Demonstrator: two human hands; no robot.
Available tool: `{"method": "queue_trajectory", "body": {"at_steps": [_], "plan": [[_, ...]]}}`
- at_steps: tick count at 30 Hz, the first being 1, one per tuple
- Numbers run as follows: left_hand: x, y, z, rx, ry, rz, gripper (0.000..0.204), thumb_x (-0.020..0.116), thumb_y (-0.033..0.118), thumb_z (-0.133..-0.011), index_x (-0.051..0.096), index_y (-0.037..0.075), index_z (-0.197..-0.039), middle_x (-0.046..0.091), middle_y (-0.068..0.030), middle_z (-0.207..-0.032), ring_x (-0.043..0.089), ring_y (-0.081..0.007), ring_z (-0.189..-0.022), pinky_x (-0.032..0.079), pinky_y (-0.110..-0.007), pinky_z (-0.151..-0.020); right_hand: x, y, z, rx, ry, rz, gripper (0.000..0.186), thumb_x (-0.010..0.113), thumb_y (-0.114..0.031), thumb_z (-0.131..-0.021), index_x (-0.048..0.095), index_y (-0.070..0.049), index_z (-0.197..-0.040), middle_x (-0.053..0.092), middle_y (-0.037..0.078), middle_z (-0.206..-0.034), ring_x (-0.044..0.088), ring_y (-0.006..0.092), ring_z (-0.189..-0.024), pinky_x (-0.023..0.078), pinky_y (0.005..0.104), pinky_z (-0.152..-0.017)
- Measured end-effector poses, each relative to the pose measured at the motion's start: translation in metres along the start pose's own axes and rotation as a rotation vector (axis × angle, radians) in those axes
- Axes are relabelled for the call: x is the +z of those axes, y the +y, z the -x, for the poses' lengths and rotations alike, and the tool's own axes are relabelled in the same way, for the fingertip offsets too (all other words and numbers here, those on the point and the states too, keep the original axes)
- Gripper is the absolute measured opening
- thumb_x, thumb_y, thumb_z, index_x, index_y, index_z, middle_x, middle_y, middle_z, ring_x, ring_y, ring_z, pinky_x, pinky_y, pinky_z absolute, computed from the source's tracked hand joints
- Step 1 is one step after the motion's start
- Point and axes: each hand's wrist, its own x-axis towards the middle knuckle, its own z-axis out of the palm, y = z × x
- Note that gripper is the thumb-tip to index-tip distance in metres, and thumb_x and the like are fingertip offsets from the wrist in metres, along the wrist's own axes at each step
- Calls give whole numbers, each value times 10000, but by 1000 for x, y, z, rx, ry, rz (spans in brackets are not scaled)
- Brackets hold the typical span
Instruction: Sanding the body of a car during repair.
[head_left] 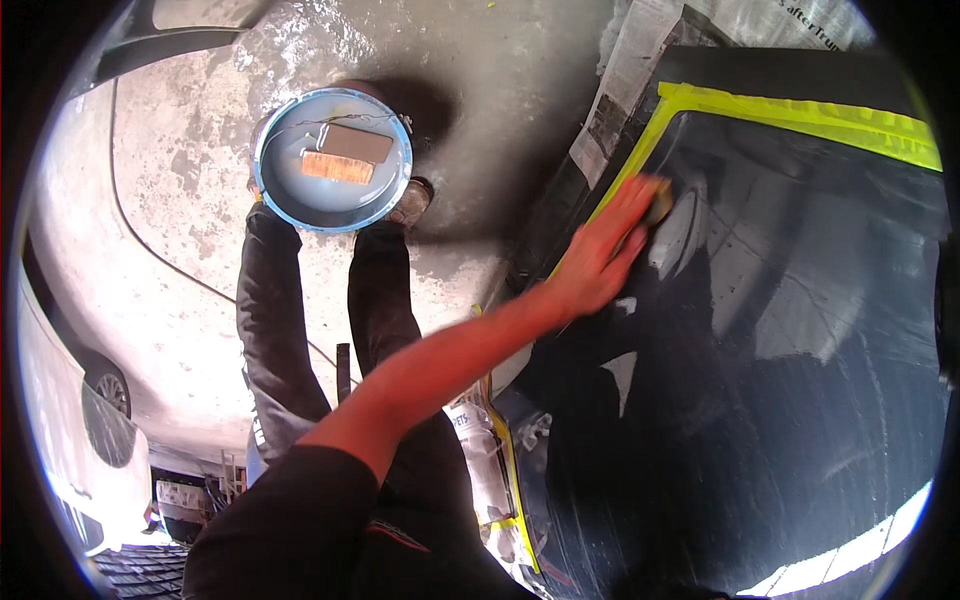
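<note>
My left hand point(598, 255) reaches across to the right, its fingers closed on a small tan pad point(657, 202), perhaps a sanding block; blur hides its exact kind. Hand and pad are at the upper left part of a dark, wet, curved vehicle panel point(720, 400), which has pale grey streaks and patches beside the fingers. Bright yellow masking tape point(800, 118) runs along the panel's upper and left edges. My right hand does not show.
At my feet stands a blue-rimmed bucket point(268, 185) of cloudy water, holding a grey-brown block point(357, 143) and an orange-brown block point(337, 168). Masking newspaper point(625, 85) borders the panel. A light-coloured car point(70, 400) is at the left, and a cable or crack crosses the concrete floor point(190, 200).
</note>
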Motion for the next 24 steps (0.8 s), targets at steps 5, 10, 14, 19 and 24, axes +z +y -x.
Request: {"method": "queue_trajectory", "body": {"at_steps": [5, 10, 14, 19, 24], "plan": [[0, -4, -35, 65, -36, 31, 525, 524, 49, -1071, 445, 18, -1589, 402, -208, -1675, 333, -383, -1579, 309, -425, -1271, 1, -6, -2, -14, 7, 4, 662, 495, -496, -1089, 459, -70, -1595, 445, 381, -1521, 516, 548, -1334, 468, 677, -1051], [-11, 7, 63, -105, -65, 17, 545, 571, 33, -1036, 459, -10, -1568, 425, -257, -1636, 326, -456, -1560, 307, -495, -1272, 1, -3, -6, -4, 22, 15, 661, 500, -500, -1087, 471, -69, -1587, 461, 375, -1512, 531, 545, -1321, 474, 675, -1044], [2, 7, -41, 118, -70, -31, 582, 573, -5, -1025, 436, -7, -1590, 392, -228, -1677, 293, -385, -1597, 270, -437, -1291, -4, -9, -7, 1, 18, 26, 660, 504, -503, -1084, 481, -69, -1581, 473, 370, -1506, 543, 542, -1310, 479, 674, -1039], [-4, 20, -50, 198, -176, -158, 693, 606, -39, -980, 361, -12, -1628, 316, -256, -1704, 235, -424, -1609, 256, -457, -1299, -15, -8, -3, 6, 6, 59, 659, 509, -507, -1082, 493, -69, -1574, 488, 363, -1497, 558, 539, -1297, 485, 673, -1032], [-23, 13, 90, 38, -274, -169, 754, 624, -62, -938, 348, -7, -1638, 270, -258, -1723, 232, -432, -1610, 227, -480, -1309, -16, -5, -10, 19, 21, 57, 658, 514, -511, -1079, 506, -69, -1566, 504, 357, -1489, 573, 536, -1284, 491, 671, -1025]]}}
